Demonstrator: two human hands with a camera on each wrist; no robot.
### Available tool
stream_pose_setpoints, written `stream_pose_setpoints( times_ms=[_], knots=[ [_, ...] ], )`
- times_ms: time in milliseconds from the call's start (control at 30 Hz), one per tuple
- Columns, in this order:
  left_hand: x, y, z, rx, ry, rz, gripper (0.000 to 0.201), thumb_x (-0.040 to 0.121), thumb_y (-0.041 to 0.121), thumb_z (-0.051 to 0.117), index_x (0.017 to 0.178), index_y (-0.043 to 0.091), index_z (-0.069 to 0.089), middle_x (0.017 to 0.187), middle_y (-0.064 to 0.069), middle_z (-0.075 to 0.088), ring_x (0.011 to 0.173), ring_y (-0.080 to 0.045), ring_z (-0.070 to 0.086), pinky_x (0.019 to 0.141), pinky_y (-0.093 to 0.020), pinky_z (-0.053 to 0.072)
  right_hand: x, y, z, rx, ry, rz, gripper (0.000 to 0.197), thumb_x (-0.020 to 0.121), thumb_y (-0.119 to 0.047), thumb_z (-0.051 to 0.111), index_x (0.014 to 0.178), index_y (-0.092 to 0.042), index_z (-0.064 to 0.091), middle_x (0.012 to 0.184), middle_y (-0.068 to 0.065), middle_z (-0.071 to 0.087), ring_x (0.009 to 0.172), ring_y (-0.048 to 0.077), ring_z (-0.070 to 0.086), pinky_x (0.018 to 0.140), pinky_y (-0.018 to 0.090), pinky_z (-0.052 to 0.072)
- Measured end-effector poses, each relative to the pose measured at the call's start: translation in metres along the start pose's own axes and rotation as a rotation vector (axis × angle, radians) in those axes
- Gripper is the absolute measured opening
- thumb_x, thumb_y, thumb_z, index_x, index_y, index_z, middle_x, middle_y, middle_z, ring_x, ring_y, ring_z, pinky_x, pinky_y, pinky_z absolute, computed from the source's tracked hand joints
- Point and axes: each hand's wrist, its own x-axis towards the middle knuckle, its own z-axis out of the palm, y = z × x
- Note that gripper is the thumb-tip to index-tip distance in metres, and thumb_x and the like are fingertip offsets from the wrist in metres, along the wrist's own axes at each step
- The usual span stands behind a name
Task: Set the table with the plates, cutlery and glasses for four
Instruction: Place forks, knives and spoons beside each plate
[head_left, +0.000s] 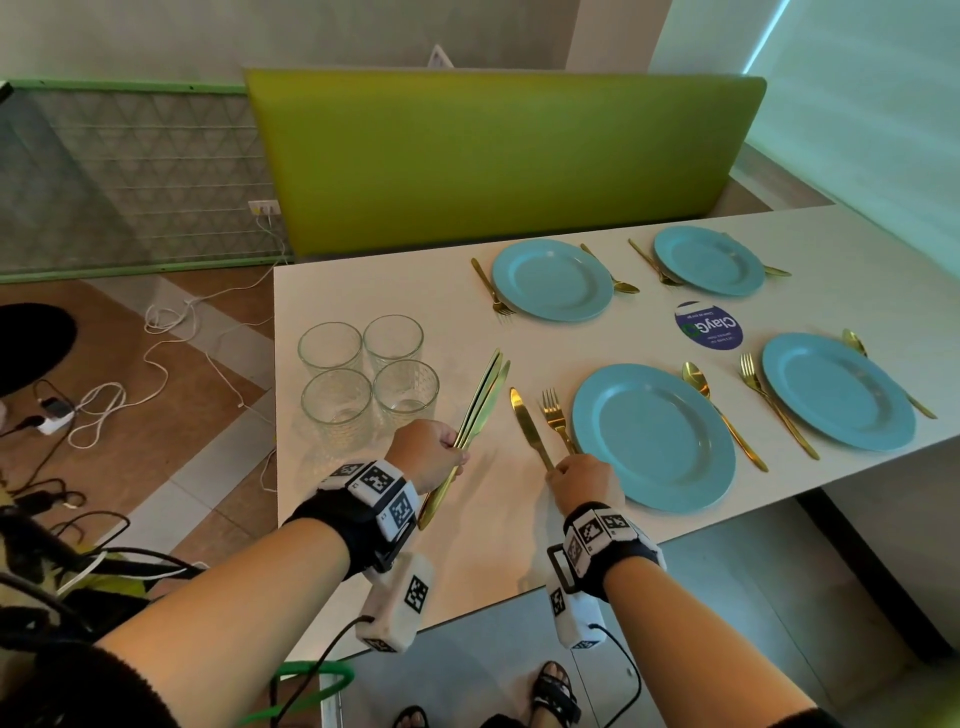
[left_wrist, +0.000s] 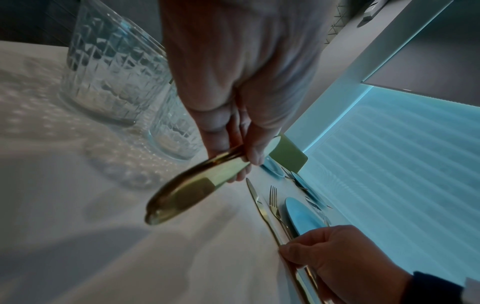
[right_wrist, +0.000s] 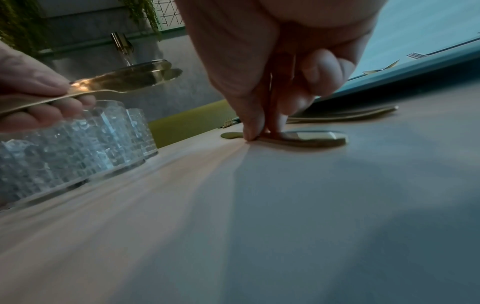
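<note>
Four blue plates sit on the white table (head_left: 519, 525), each with a gold fork and spoon beside it. My right hand (head_left: 560, 470) pinches the handle of a gold knife (head_left: 524, 421) that lies flat, just left of the fork (head_left: 556, 415) by the near left plate (head_left: 654, 436). In the right wrist view the fingertips (right_wrist: 255, 131) press that knife (right_wrist: 311, 138) onto the tabletop. My left hand (head_left: 457, 448) grips a fanned bundle of gold knives (head_left: 480, 402) by the handles, held above the table beside the glasses (head_left: 369, 374). In the left wrist view the bundle (left_wrist: 187, 193) points back toward the camera.
The clear patterned glasses stand grouped at the table's left end. A round dark sticker (head_left: 709, 325) lies between the plates. A green bench back (head_left: 498, 156) runs behind the table. Cables (head_left: 104, 395) trail over the floor on the left.
</note>
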Motion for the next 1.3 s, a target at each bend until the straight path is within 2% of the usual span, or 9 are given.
stream_pose_setpoints(
  times_ms=[200,400,633,767,933,1033,1300],
  knots=[
    [-0.002,0.001,-0.001,-0.003,0.002,0.009,0.005,0.087,0.012,0.062,0.09,0.009,0.065,0.081,-0.009,0.068,0.078,-0.019,0.065,0.088,-0.028,0.05,0.006,-0.001,-0.003,-0.01,0.011,0.027,0.022,0.091,-0.027,0.056,0.099,-0.015,0.072,0.098,0.008,0.069,0.092,0.027,0.066,0.078,0.031,0.052],
    [-0.001,-0.003,0.0,-0.021,0.011,-0.013,0.016,0.086,0.012,0.063,0.099,0.003,0.067,0.084,-0.011,0.071,0.078,-0.019,0.065,0.093,-0.033,0.052,0.011,0.001,-0.003,-0.023,0.013,0.04,0.023,0.091,-0.028,0.054,0.101,-0.014,0.071,0.098,0.008,0.069,0.091,0.026,0.065,0.077,0.032,0.052],
    [0.0,-0.003,-0.001,-0.019,0.022,-0.019,0.022,0.087,0.013,0.063,0.106,0.001,0.064,0.095,-0.016,0.073,0.079,-0.018,0.065,0.091,-0.03,0.051,0.015,0.0,-0.001,-0.026,0.01,0.061,0.025,0.091,-0.03,0.055,0.101,-0.014,0.07,0.098,0.008,0.069,0.091,0.026,0.066,0.078,0.033,0.053],
    [0.002,-0.005,-0.001,-0.018,0.022,-0.031,0.025,0.087,0.014,0.063,0.109,0.001,0.063,0.096,-0.015,0.073,0.078,-0.017,0.064,0.088,-0.027,0.05,0.016,0.0,-0.002,-0.028,0.011,0.067,0.025,0.09,-0.031,0.055,0.102,-0.015,0.07,0.098,0.008,0.069,0.091,0.026,0.066,0.077,0.032,0.053],
    [0.003,-0.005,-0.001,0.0,0.017,-0.037,0.027,0.087,0.015,0.063,0.111,0.001,0.062,0.094,-0.012,0.073,0.083,-0.017,0.065,0.092,-0.029,0.051,0.017,-0.001,-0.002,-0.036,0.007,0.071,0.025,0.091,-0.03,0.055,0.101,-0.014,0.07,0.096,0.008,0.07,0.089,0.025,0.066,0.077,0.033,0.055],
    [0.003,-0.004,-0.001,-0.006,0.013,-0.039,0.027,0.088,0.015,0.063,0.111,0.002,0.062,0.096,-0.014,0.073,0.082,-0.017,0.064,0.089,-0.027,0.05,0.018,-0.001,-0.003,-0.031,0.005,0.072,0.024,0.091,-0.03,0.055,0.101,-0.014,0.07,0.096,0.008,0.069,0.089,0.025,0.067,0.079,0.034,0.056],
    [0.004,-0.007,-0.002,0.004,0.012,-0.037,0.028,0.087,0.015,0.063,0.112,0.002,0.063,0.096,-0.014,0.073,0.08,-0.017,0.064,0.092,-0.029,0.05,0.019,0.0,-0.005,-0.055,0.003,0.061,0.025,0.091,-0.028,0.055,0.102,-0.012,0.07,0.098,0.009,0.069,0.092,0.025,0.066,0.076,0.033,0.053]
  ],
)
